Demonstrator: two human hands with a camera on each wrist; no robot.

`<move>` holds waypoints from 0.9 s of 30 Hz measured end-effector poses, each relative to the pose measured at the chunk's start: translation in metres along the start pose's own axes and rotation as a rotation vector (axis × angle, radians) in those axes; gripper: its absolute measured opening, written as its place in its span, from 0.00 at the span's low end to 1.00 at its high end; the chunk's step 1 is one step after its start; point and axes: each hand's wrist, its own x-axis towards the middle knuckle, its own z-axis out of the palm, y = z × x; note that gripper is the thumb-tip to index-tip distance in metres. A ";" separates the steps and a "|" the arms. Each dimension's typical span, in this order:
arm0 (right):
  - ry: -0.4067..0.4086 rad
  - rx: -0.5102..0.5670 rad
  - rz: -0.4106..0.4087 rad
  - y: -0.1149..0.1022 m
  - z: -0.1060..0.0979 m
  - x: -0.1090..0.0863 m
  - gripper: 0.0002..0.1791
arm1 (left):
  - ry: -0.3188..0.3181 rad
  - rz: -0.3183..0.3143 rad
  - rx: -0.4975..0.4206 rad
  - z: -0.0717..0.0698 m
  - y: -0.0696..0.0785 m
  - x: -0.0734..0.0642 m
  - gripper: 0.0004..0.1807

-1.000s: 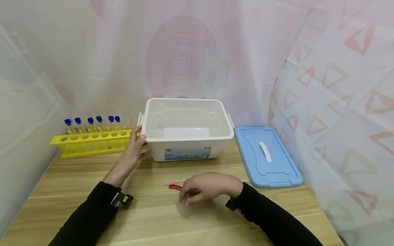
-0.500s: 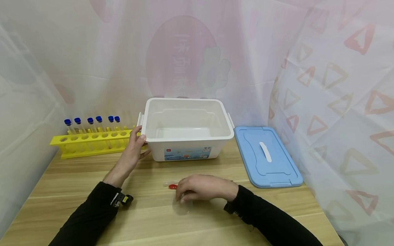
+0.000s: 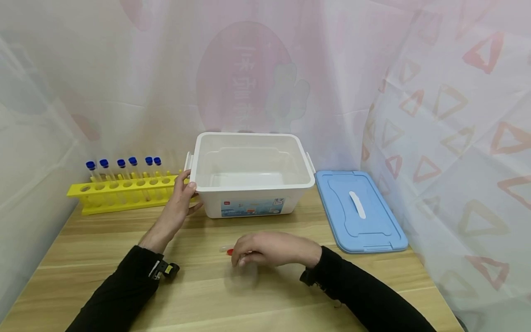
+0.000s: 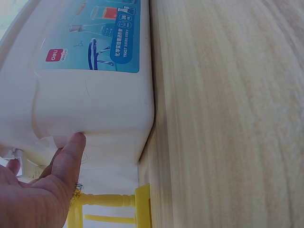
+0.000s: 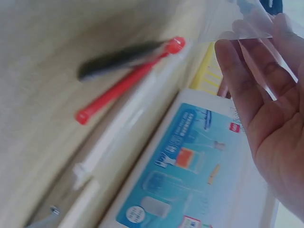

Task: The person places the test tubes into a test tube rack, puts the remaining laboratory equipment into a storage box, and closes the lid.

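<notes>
My left hand (image 3: 176, 200) lies against the left end of the white storage box (image 3: 249, 203), thumb near the front rim corner and other fingers by the side handle. In the left wrist view, one straight finger touches the box wall under its corner. My right hand (image 3: 271, 249) hovers low above the table in front of the box. Thumb and fingertips pinch the edge of a clear, see-through round vessel (image 5: 240, 21); its exact kind is hard to make out. Beneath that hand lie a red spoon-like stick (image 5: 116, 92), a dark stick (image 5: 116, 61) and a clear tube (image 5: 111, 142).
A yellow rack (image 3: 120, 184) with several blue-capped test tubes (image 3: 121, 163) stands left of the box. The blue lid (image 3: 348, 230) with a white handle lies to the right. Printed curtains (image 3: 332, 69) enclose the table (image 3: 186, 299) at the back and sides.
My right hand has shifted slightly left with the clear vessel, now covering more of the red stick. My left hand and the box have stayed put.
</notes>
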 end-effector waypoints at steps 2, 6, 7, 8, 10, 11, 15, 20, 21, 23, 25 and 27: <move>0.033 0.009 -0.018 -0.002 -0.005 0.000 0.13 | 0.005 -0.001 0.003 0.000 0.000 0.000 0.41; 0.112 0.036 -0.025 -0.005 -0.017 -0.002 0.13 | 0.007 0.001 -0.009 0.000 -0.001 0.000 0.40; 0.136 0.043 -0.022 -0.007 -0.020 -0.003 0.13 | 0.006 0.001 -0.014 0.000 -0.001 0.000 0.40; 0.160 0.039 -0.015 -0.007 -0.024 -0.004 0.12 | 0.006 0.001 -0.018 0.000 -0.001 0.000 0.40; 0.206 0.031 -0.005 -0.009 -0.031 -0.006 0.12 | 0.006 0.000 -0.024 0.000 -0.001 0.000 0.40; 0.230 0.025 -0.004 -0.009 -0.034 -0.007 0.12 | 0.007 -0.002 -0.026 0.000 0.000 0.000 0.40; 0.322 -0.005 -0.009 -0.010 -0.047 -0.007 0.12 | 0.005 -0.006 -0.025 0.000 0.000 0.001 0.41; 0.448 -0.014 0.009 -0.010 -0.062 -0.006 0.13 | 0.000 0.004 -0.031 -0.001 -0.001 0.000 0.40; 0.477 -0.022 0.015 -0.010 -0.064 -0.005 0.13 | -0.001 0.006 -0.034 -0.001 -0.001 0.000 0.40; 0.539 -0.034 0.024 -0.010 -0.069 -0.004 0.13 | -0.001 0.008 -0.038 -0.001 -0.001 0.000 0.40; 0.602 -0.047 0.032 -0.010 -0.074 -0.003 0.14 | 0.000 0.007 -0.037 0.000 -0.001 0.001 0.40; 0.664 -0.055 0.041 -0.009 -0.078 -0.003 0.14 | 0.003 0.004 -0.029 0.000 -0.001 0.001 0.40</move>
